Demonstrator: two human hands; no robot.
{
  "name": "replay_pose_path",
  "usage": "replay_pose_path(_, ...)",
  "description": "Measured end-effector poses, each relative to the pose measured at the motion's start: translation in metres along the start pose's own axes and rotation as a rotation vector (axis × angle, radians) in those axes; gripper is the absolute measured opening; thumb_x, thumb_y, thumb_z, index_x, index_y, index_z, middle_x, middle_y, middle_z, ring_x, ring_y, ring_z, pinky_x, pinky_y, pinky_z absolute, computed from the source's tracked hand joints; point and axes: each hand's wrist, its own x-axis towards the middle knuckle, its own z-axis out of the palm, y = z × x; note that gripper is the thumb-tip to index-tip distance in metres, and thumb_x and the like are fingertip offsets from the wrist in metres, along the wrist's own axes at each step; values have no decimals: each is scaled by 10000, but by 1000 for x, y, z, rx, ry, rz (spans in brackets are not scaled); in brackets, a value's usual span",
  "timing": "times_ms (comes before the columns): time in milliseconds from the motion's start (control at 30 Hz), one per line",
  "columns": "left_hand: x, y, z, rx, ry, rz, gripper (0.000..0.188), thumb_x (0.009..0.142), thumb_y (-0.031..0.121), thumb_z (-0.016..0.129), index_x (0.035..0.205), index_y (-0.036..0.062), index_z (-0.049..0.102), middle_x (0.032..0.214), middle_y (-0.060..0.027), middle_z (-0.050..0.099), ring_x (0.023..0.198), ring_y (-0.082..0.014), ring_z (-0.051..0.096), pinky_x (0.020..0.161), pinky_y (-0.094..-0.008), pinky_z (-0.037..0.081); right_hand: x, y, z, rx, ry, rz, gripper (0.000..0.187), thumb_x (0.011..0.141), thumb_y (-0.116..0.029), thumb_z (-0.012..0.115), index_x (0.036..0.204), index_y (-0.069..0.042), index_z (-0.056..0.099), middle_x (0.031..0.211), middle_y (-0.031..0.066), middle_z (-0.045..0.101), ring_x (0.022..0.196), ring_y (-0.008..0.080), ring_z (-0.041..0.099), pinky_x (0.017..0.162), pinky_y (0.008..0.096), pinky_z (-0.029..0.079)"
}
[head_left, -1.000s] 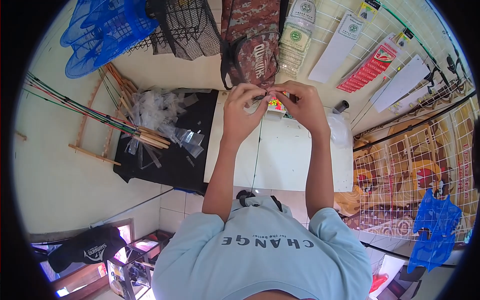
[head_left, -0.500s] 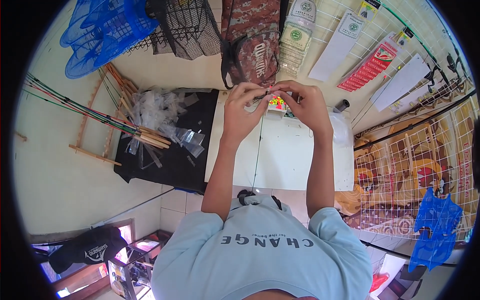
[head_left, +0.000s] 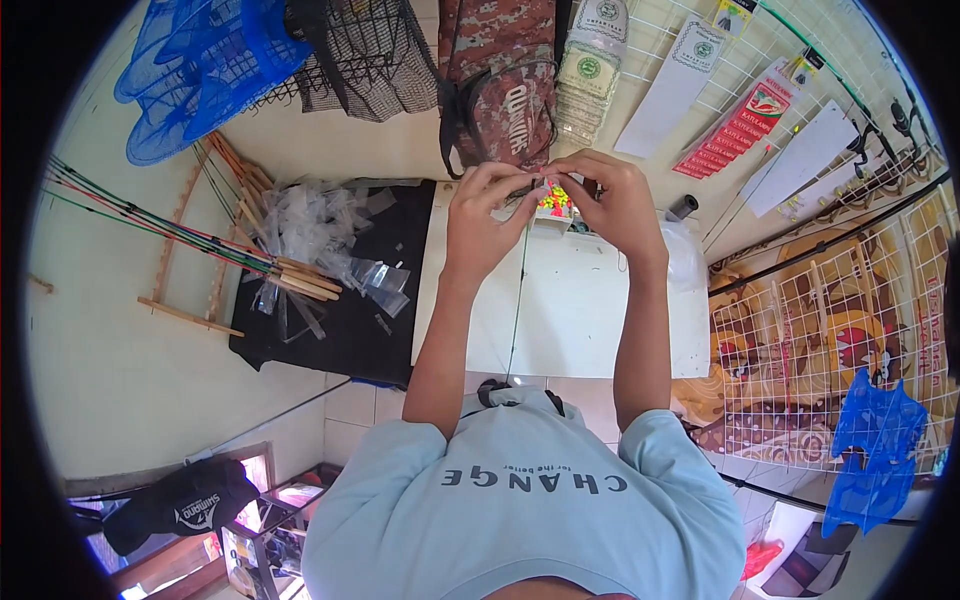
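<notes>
- While both arms are extended over the desk (head_left: 570, 325), the left hand (head_left: 488, 215) and the right hand (head_left: 612, 205) are held above its far part, with their fingertips brought together.
- Left hand: thumb and fingers are pinched on one small piece (head_left: 544, 174), located where the two hands meet; its kind is too small to be told.
- Right hand: thumb and fingers are drawn together on the same piece from the opposite side.
- One thin green rod (head_left: 519, 300) is seen running from behind the left thumb to the desk's near edge, by the shirt (head_left: 540, 520); its upper end is hidden by the fingers.
- One white box (head_left: 550, 229) is placed just below the fingertips in view, toward the far edge; yellow and red beads (head_left: 556, 203) are contained in it, too many and too fine to be counted.
- Open room: white desktop is exposed between the two forearms, from the box down to the near edge, and is narrowed toward the hands.
- Left edge: the desktop is bordered by one black cloth (head_left: 370, 345), on which a heap of clear plastic bags (head_left: 310, 220) is carried, uncountable by overlap.
- Right side: one dark cylinder (head_left: 683, 207) and some clear plastic (head_left: 682, 258) are found beside the right wrist.
- Beyond the far edge, one camouflage bag (head_left: 500, 85) is hung.
</notes>
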Motion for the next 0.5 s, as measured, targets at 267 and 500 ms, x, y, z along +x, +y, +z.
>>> replay_pose_path(267,1,0,1,16,-6,-2,222,707,107,757,918,56,710,870,-48,617,818,-219,566,718,-333,464,5,-6,-2,-25,-39,39,105,786,-129,672,873,-81,707,804,52,666,524,179,584,524,293,459)
replay_pose_path(500,1,-3,1,20,-2,8,155,731,109,753,870,64,700,855,-25,626,794,-167,573,614,-286,450,6,-8,-2,-92,-37,13,101,786,-154,679,869,-112,720,806,31,672,542,188,595,544,293,476)
